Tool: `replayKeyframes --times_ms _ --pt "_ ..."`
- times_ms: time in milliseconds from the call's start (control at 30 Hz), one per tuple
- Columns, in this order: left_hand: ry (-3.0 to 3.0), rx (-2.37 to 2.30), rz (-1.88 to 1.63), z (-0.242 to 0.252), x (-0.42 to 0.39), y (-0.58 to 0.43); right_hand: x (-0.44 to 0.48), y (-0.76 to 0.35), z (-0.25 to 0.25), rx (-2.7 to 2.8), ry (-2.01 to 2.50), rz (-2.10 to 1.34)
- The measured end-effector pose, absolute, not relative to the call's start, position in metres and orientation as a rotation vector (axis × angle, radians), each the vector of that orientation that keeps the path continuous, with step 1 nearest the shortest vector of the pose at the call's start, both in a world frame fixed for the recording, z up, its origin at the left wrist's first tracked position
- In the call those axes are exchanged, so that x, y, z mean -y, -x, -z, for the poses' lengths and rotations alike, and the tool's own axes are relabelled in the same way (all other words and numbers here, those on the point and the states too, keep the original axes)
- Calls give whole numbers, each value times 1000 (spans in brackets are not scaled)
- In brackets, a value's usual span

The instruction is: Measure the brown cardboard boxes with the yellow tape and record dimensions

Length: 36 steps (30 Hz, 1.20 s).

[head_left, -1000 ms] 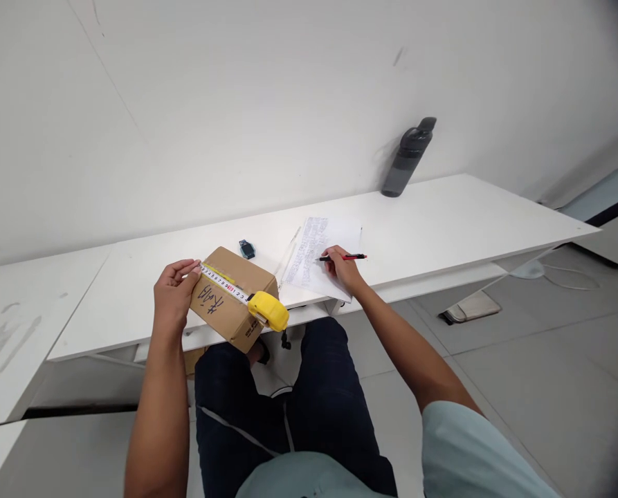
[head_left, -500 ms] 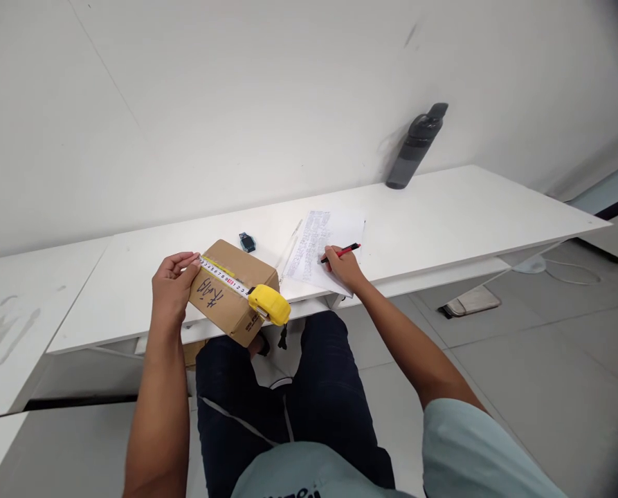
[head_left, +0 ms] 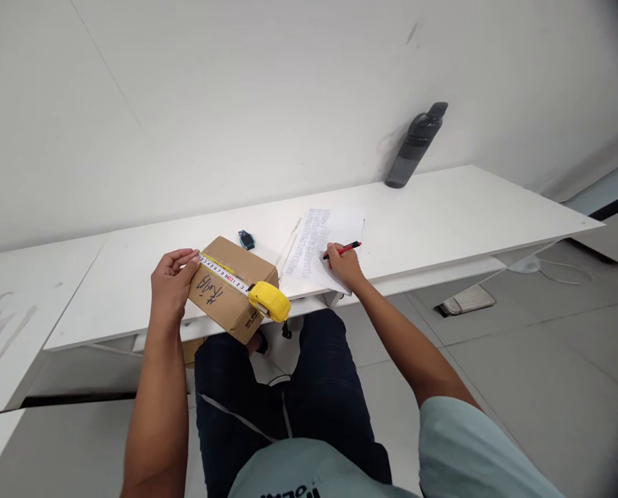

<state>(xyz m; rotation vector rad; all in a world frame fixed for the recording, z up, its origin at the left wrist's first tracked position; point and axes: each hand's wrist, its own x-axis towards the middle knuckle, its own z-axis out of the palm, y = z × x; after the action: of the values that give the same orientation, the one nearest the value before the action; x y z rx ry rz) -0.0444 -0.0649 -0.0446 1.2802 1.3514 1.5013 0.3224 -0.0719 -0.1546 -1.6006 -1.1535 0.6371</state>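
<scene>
A brown cardboard box (head_left: pixel 251 261) with dark handwriting lies tilted over the table's front edge. Across its top runs the white blade of a tape measure (head_left: pixel 269 300), whose yellow case rests at the box's right edge with a dark cord hanging down. My left hand (head_left: pixel 172 278) is closed at the box's left edge, pinching the end of the blade between thumb and fingers. My right hand (head_left: pixel 344 265) grips a red and black pen (head_left: pixel 346 248) over a sheet of paper (head_left: pixel 309 242) covered partly in handwriting. The pen's tip is close to the sheet; contact is hard to tell.
Behind the box lies a dark watch (head_left: pixel 246 240). A dark grey bottle (head_left: pixel 415 146) stands at the back of the white table (head_left: pixel 433 214), near the wall. My legs (head_left: pixel 282 408) are below the front edge, and a cable (head_left: pixel 565 273) lies on the floor at right.
My right hand and the pen have shifted very slightly to the right over the paper. The left hand, box and tape measure keep their places; the view has moved a little.
</scene>
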Motion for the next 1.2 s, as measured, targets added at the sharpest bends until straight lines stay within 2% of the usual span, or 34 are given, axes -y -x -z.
replayKeyframes --times_ms 533,700,1033,1200 --pt "-1275 -1326 -1503 44 66 45 71 -325 156 1148 1638 -553" --pt "-1272 -1355 -1473 43 65 46 72 -324 156 1154 1604 -624" --pt "-1254 -1370 -1485 43 63 45 73 -322 156 1042 1668 -502" --pt "-1265 -1388 -1476 44 62 45 74 -323 154 1080 1624 -572"
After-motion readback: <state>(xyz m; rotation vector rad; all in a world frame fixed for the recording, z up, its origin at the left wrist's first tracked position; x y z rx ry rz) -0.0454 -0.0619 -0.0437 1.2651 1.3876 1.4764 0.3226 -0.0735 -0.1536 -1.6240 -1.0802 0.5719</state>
